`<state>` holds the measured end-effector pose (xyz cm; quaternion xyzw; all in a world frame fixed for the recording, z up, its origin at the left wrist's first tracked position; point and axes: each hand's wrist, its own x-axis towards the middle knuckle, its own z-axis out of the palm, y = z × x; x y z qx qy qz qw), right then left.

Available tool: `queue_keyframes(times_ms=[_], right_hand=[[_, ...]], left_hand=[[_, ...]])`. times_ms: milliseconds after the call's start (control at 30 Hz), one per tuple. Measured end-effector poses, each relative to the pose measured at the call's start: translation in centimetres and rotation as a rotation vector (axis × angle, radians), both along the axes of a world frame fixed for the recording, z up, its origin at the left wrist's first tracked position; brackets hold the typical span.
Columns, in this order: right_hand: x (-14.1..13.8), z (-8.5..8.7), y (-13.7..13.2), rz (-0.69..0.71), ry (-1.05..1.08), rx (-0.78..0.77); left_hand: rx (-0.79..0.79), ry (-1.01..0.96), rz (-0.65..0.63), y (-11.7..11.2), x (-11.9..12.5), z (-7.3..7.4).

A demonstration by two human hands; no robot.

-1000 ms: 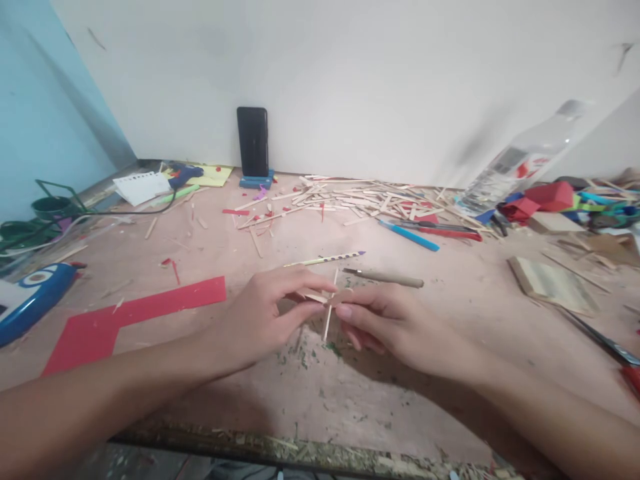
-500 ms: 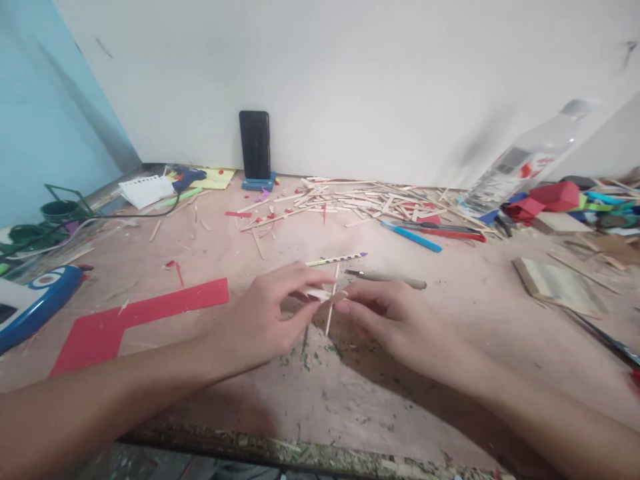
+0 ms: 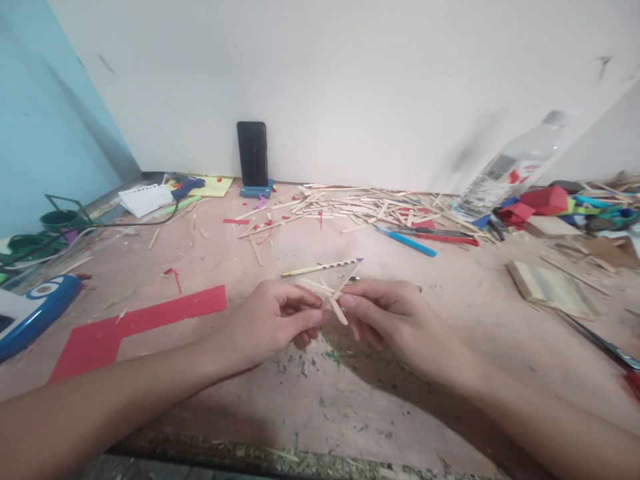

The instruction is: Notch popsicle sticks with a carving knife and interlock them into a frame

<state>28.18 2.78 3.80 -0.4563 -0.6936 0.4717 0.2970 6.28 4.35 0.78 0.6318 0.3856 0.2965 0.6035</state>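
My left hand and my right hand meet in front of me above the table, both pinching a small piece of crossed thin wooden sticks. One stick slants up to the right, another points left, and a short flat end hangs toward me. The joint between them is partly covered by my fingertips. Just beyond my hands lies a pale patterned pencil with a purple tip. A slim tool behind my right hand is mostly hidden.
A heap of wooden sticks lies at the back, near a blue-handled tool. A phone stands against the wall. Red paper lies left, a tilted bottle and a wooden block right. A glue gun rests back left.
The crossed sticks have turned in my fingers: the upright stick now leans to the right and the flat end points down toward me. The view has shifted slightly.
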Motion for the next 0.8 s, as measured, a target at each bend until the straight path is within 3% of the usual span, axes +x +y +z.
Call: queue_keyframes(times_ms=[167,533,800], right_hand=[[-0.28,-0.43,-0.15,-0.047,0.007,0.024],[-0.34,-0.82,-0.22,0.018,-0.053,0.030],[-0.41,-0.92,-0.36,0.046,-0.124,0.272]], left_hand=[[-0.031,-0.014,-0.089,-0.05,0.14,0.44],[-0.028,-0.098,0.004,-0.08,-0.14,-0.05],[-0.130,-0.258,-0.013,0.08,-0.02,0.17]])
